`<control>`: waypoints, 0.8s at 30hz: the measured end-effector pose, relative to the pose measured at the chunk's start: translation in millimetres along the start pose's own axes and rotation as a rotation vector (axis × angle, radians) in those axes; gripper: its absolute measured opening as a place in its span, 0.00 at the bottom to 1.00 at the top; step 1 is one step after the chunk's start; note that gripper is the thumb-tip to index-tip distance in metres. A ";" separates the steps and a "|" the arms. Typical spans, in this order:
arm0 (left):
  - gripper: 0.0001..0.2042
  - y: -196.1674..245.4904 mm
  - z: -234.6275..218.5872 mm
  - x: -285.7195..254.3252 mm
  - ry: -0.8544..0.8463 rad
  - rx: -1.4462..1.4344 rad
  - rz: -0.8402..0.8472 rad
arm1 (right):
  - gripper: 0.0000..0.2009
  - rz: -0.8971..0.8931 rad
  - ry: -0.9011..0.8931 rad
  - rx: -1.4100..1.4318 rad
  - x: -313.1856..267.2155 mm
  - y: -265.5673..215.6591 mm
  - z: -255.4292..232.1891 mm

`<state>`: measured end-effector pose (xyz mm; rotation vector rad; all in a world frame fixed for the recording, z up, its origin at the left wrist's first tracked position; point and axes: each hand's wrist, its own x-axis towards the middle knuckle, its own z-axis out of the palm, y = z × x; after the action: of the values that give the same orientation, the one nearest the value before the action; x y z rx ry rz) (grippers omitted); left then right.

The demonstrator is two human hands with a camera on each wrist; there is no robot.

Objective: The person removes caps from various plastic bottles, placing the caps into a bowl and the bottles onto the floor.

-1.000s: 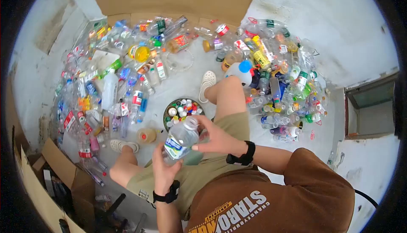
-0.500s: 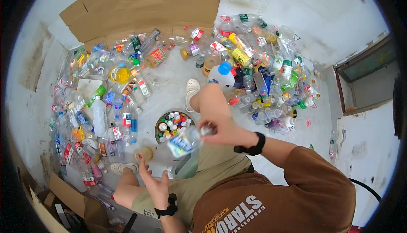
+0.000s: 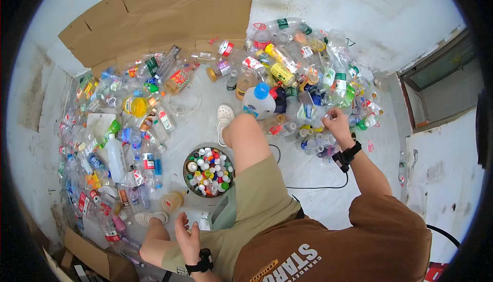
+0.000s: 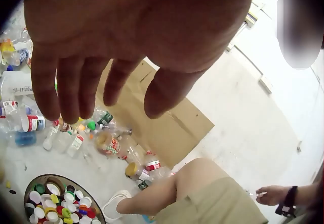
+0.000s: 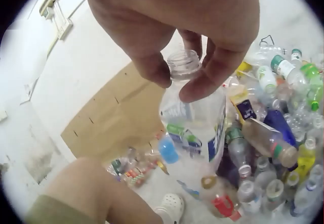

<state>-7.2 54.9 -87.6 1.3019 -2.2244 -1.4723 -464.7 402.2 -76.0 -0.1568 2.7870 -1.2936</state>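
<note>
the right grip [image 3: 337,123] has hold of a clear plastic bottle [image 3: 311,112]. its fingers and thumb are bent in around the bottle's neck, with only a small gap between them, just wide enough for that neck. the mouth [image 5: 184,59] of the bottle has no cap on it. the left grip [image 3: 189,238] holds nothing; its fingers are loose and a bit apart, near the person's left leg.

the bottle is up over the near left side of the right heap [image 3: 340,84], to the right of the big white jug [image 3: 258,102] with the blue cap. i can't tell if it touches the bottles under it.

it looks like the step in hand is putting this bottle with the other bottles on the right. lots of caps [image 3: 209,166] sit in the round bowl [image 3: 205,196] on the floor [image 3: 318,200]. i think the next move calls for setting the bottle on the heap and letting go of the neck.

the long way of the bottle runs side to side in the head view. its mouth points to the right, at the palm, and its bottom points left, to the jug. in the right wrist view, the mouth is at the top and the bottom is away from the hand. i can't tell just how much it tips.
</note>
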 end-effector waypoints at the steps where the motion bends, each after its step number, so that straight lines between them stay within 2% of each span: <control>1: 0.25 0.1 -0.3 1.3 -0.026 0.012 -0.009 | 0.16 0.054 -0.051 -0.029 5.2 8.1 -2.8; 3: 0.24 5.5 -1.1 2.8 -0.053 0.060 0.002 | 0.16 0.158 -0.154 -0.083 18.2 19.0 -8.2; 4: 0.24 8.1 -1.4 4.0 -0.065 0.086 0.007 | 0.16 0.148 -0.157 0.027 29.5 15.4 -12.7; 6: 0.23 8.9 -1.4 8.0 -0.092 0.111 0.017 | 0.17 0.069 -0.099 -0.047 74.8 12.2 -26.4; 8: 0.22 9.0 -0.9 11.3 -0.112 0.122 0.025 | 0.19 -0.025 0.096 -0.252 144.8 13.8 -44.9; 9: 0.22 8.6 0.3 12.6 -0.118 0.120 0.026 | 0.23 -0.116 0.255 -0.233 172.2 0.2 -52.3; 12: 0.21 10.3 4.1 14.9 -0.142 0.144 0.025 | 0.36 -0.188 0.432 0.081 208.0 -79.2 -59.0; 15: 0.21 12.1 6.1 14.8 -0.157 0.132 0.008 | 0.38 -0.111 0.297 0.187 213.6 -104.7 -39.9; 16: 0.20 12.3 6.8 14.5 -0.158 0.118 0.000 | 0.35 -0.077 0.187 0.152 212.7 -105.3 -26.9; 17: 0.20 12.7 6.9 13.5 -0.167 0.106 -0.024 | 0.33 -0.075 0.074 0.255 202.9 -101.6 -11.7; 18: 0.20 13.2 6.3 11.8 -0.175 0.095 -0.049 | 0.31 -0.072 -0.041 0.356 180.4 -103.3 7.2; 20: 0.20 9.7 5.2 8.9 -0.183 0.081 -0.071 | 0.25 -0.022 -0.227 0.384 146.6 -93.1 44.2; 21: 0.20 5.9 3.5 7.5 -0.183 0.081 -0.069 | 0.23 -0.025 -0.325 0.282 143.1 -72.1 63.7; 22: 0.20 3.8 1.5 6.5 -0.185 0.082 -0.067 | 0.22 0.057 -0.372 0.391 98.7 -102.0 71.8; 24: 0.20 4.7 -4.3 5.1 -0.179 0.090 -0.058 | 0.19 0.097 -0.532 0.422 57.8 -106.7 90.8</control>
<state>-10.5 48.9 -83.2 1.3191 -2.4094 -1.5837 -505.9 258.0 -53.9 -0.2871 2.0192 -1.5106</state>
